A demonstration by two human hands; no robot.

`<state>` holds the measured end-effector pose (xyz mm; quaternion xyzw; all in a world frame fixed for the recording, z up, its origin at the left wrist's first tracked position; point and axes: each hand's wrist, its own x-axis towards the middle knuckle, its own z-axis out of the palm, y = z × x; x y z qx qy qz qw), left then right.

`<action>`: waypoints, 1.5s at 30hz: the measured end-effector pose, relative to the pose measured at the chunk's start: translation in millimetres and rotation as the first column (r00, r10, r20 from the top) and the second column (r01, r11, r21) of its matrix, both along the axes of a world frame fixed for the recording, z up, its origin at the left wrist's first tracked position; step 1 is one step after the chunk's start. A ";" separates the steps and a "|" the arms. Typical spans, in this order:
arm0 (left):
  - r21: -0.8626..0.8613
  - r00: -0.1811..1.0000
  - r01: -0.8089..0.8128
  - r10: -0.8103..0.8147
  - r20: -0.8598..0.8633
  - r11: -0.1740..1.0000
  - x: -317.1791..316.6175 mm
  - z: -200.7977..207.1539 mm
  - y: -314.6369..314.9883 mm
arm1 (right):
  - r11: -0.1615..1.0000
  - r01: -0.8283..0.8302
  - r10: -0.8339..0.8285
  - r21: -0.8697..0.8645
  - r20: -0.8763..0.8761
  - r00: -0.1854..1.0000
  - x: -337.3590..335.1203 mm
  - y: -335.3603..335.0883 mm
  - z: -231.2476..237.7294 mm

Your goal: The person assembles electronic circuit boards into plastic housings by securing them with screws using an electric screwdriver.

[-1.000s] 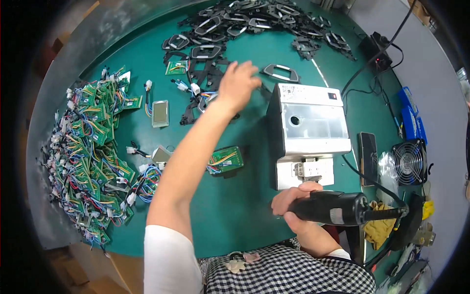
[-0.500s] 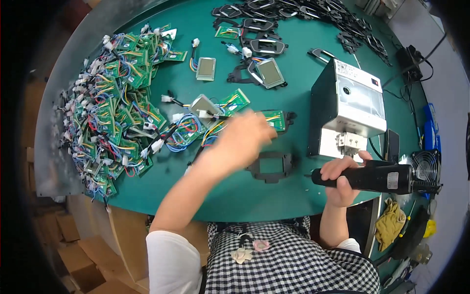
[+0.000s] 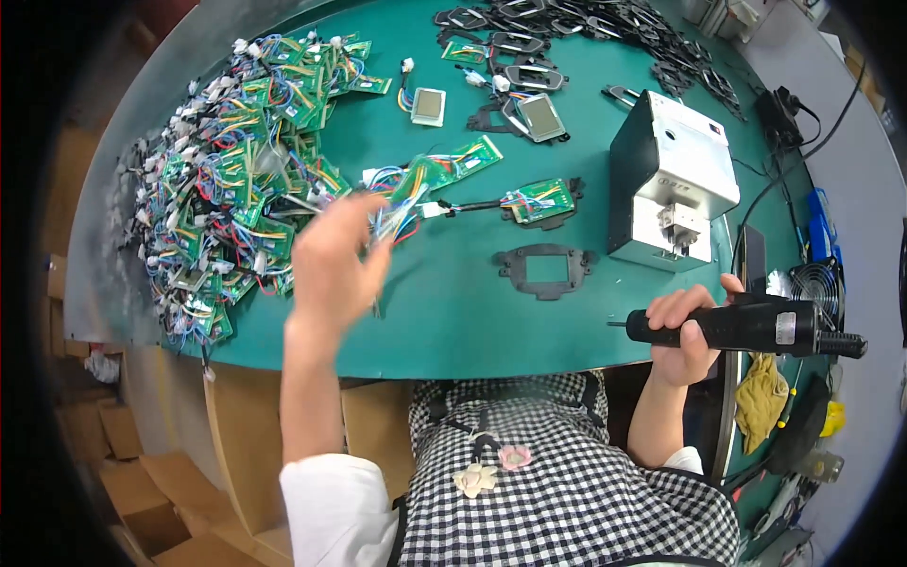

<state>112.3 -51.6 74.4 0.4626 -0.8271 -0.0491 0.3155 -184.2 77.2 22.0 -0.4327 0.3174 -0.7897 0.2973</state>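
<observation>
My left hand [image 3: 335, 260], smeared by motion, is at the right edge of the heap of wired circuit boards [image 3: 250, 156]. Its thumb and fingers close on the coloured wires of a green circuit board [image 3: 430, 175], itself blurred. Right of it, another circuit board [image 3: 543, 200] lies on a black plastic frame, its dark cable leading left to a white connector [image 3: 433, 210]. Below that lies a bare black frame [image 3: 546, 270] with a rectangular opening. My right hand [image 3: 685, 331] is wrapped round a black electric screwdriver [image 3: 746, 326], its bit pointing left above the table's front edge.
A silver-and-black box-shaped machine [image 3: 673, 184] stands at the right. Behind are a small display module [image 3: 428, 107] and another display [image 3: 540, 118] on a frame. Several black frames [image 3: 605, 24] pile up at the back. A small fan [image 3: 814, 283] and a tan cloth [image 3: 761, 402] lie far right.
My left hand has moved left from the middle boards to the heap's edge, shifting wired boards there. My right hand still holds the screwdriver, slightly shifted. The whole view has shifted a little.
</observation>
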 end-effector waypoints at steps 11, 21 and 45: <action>0.109 0.955 0.242 -0.217 -0.201 0.964 -2.8 -84.0 97.3 | 0.994 -0.104 0.104 0.019 -0.031 0.994 26.0 11.8 0.9; 0.045 0.710 -0.657 0.598 0.371 0.753 3.7 -77.8 75.3 | 0.999 -0.046 0.046 -0.020 -0.011 0.999 12.1 6.9 1.2; 0.944 0.818 0.239 0.477 -0.322 0.227 101.9 -41.8 40.6 | 0.977 -0.211 0.198 0.015 -0.416 0.888 -81.8 -77.4 38.7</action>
